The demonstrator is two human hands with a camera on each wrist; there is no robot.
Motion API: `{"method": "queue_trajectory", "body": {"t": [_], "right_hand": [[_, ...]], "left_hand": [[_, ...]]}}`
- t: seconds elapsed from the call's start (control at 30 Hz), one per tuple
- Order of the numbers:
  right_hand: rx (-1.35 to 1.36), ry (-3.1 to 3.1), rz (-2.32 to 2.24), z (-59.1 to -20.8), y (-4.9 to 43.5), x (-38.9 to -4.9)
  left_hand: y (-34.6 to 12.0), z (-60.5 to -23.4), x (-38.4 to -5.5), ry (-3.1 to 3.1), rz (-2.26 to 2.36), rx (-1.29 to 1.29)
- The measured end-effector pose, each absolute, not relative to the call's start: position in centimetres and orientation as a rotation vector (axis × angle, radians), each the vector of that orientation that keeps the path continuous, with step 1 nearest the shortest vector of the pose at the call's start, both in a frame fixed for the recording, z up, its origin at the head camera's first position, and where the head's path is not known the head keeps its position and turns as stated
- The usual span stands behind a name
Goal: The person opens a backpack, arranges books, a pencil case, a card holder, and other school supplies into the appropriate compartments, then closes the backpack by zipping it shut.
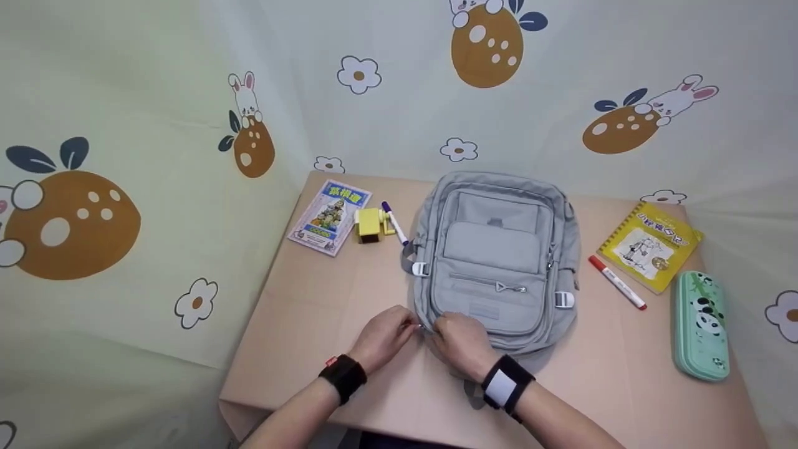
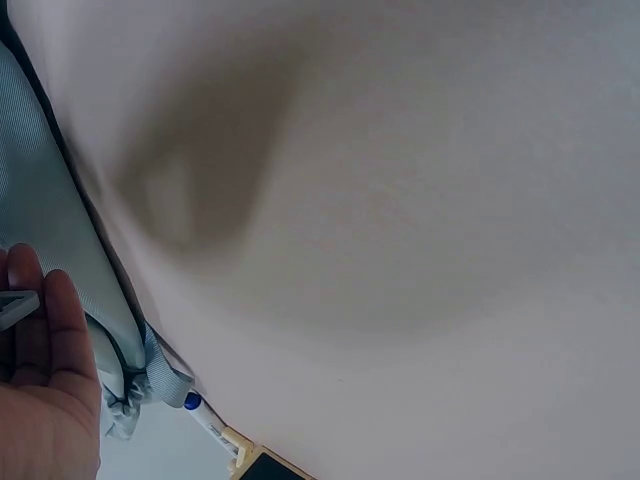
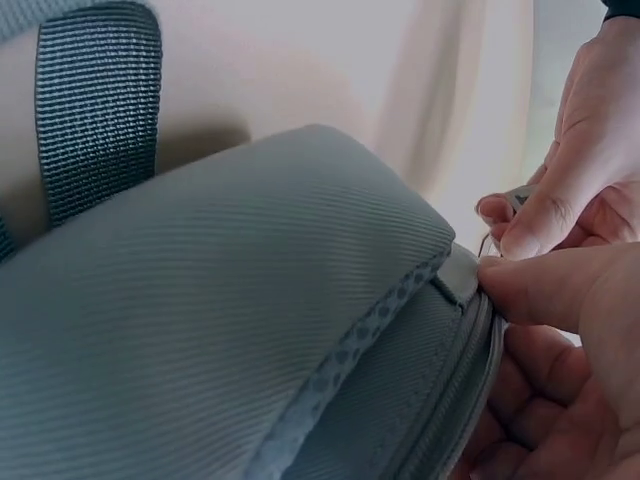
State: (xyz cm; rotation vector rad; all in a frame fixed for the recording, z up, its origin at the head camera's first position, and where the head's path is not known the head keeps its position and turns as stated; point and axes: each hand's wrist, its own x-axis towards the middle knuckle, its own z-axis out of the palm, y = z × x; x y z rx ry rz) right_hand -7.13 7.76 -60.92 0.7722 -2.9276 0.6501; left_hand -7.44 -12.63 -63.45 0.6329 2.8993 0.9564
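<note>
A grey backpack [image 1: 492, 246] lies flat on the table with its front pockets up. At its lower left corner my left hand [image 1: 381, 340] pinches a small metal zipper pull [image 2: 17, 308] between thumb and fingers. Right beside it, my right hand [image 1: 464, 346] grips the fabric edge by the zipper [image 3: 465, 375]. In the right wrist view its thumb [image 3: 560, 288] presses on the end of the zipper, with the fingers curled beneath. A side flap of the backpack stands slightly apart from the zipper seam there.
On the left lie a comic booklet [image 1: 330, 217], a yellow pencil sharpener with a crank [image 1: 369, 224] and a blue-capped marker [image 1: 396, 224]. A yellow spiral notebook [image 1: 651, 246], a red marker [image 1: 617, 282] and a green panda pencil case [image 1: 701, 327] are on the right. Patterned cloth hangs behind.
</note>
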Motion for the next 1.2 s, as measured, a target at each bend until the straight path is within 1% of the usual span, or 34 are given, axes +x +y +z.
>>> {"method": "queue_trajectory", "body": {"t": [0.5, 0.7, 0.9, 1.2], "right_hand": [[0.768, -2.944, 0.801, -60.3, 9.0, -6.7], [0.746, -3.024, 0.837, -60.2, 8.9, -6.9], [0.691, -3.123, 0.881, -59.2, 8.1, -8.2], [0.681, -3.218, 0.752, -58.4, 6.0, -10.7]], "left_hand": [[-13.0, -63.0, -10.4, 2.883, 0.96, 0.486], [-13.1, -63.3, -10.7, 2.89, 0.937, 0.492], [-13.1, -63.5, -10.7, 2.87, 0.924, 0.46], [-12.9, -63.6, -10.7, 2.891, 0.93, 0.498]]}}
